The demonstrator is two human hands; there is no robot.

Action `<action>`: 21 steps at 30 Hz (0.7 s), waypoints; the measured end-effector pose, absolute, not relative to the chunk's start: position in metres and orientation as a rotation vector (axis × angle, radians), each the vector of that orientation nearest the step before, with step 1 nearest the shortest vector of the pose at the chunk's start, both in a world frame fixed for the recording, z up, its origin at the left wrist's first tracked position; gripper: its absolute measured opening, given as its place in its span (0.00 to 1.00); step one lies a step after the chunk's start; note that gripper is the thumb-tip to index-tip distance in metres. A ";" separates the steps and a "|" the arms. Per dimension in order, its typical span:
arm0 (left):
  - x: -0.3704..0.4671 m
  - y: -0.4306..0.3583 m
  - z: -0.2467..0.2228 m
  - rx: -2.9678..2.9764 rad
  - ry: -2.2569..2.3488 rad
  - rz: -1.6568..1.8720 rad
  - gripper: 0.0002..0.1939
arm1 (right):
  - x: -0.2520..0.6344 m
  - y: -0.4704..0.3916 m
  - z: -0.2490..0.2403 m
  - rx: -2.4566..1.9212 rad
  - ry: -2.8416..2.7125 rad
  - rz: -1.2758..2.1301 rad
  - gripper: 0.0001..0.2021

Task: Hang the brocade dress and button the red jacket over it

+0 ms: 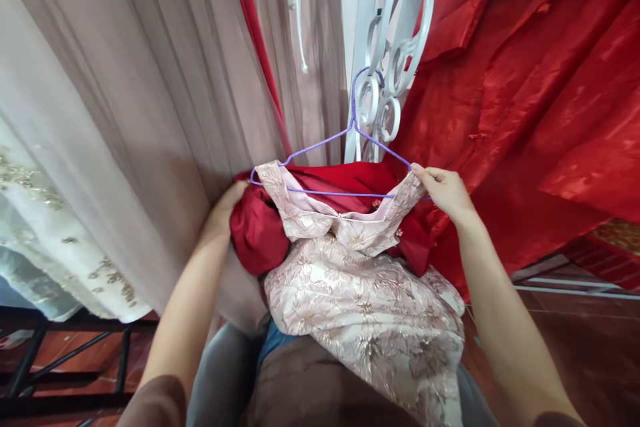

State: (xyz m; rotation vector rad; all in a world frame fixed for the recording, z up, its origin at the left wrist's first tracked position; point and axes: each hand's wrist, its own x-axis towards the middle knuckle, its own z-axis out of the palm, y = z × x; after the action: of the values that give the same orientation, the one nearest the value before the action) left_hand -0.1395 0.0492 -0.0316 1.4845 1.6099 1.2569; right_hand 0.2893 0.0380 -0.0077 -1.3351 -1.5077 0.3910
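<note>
A pale pink and gold floral brocade dress point(367, 300) hangs from a purple wire hanger point(320, 145), its wide straps over the hanger's two ends. My right hand point(445, 193) is closed, thumb and fingers pinching the dress's right strap at the hanger's end. At the other end, my left hand point(235, 199) touches a dark red garment point(257, 230) beside the left strap; its fingers are hidden behind the cloth. The red fabric lies behind the brocade bodice and shows on both sides of it. The lower part of the dress drapes over my lap.
The hanger hooks onto a white scrolled metal stand point(387, 80). Long beige drapery point(165, 80) hangs on the left, with a white gold-trimmed garment point(65, 240) beyond it. Red satin garments point(525, 113) fill the right. A black metal frame point(123, 360) stands low at left.
</note>
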 end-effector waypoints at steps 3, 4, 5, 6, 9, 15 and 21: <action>-0.113 0.025 -0.082 1.424 1.568 1.099 0.14 | 0.290 0.040 -0.010 -1.314 -1.494 0.394 0.24; -0.103 0.016 -0.098 1.429 1.558 1.076 0.14 | 0.291 0.040 -0.011 -1.308 -1.493 0.388 0.24; -0.094 0.008 -0.113 1.437 1.555 1.062 0.16 | 0.293 0.040 -0.011 -1.304 -1.494 0.378 0.23; -0.088 0.002 -0.124 1.471 1.550 1.065 0.18 | 0.295 0.040 -0.011 -1.302 -1.496 0.363 0.23; -0.088 0.001 -0.127 1.749 1.546 1.041 0.20 | 0.299 0.041 -0.012 -1.296 -1.515 0.317 0.20; -0.129 0.021 -0.033 1.617 1.294 1.328 0.24 | 0.302 0.041 -0.016 -1.195 -1.531 0.327 0.12; -0.111 -0.002 0.030 1.956 1.385 1.344 0.25 | 0.302 0.033 -0.014 -1.116 -1.552 0.358 0.11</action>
State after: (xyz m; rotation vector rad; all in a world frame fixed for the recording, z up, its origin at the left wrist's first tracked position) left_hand -0.1107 -0.0022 0.0295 1.9557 1.3848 1.3438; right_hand 0.3019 0.0331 -0.0140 -1.1159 -1.5522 0.3578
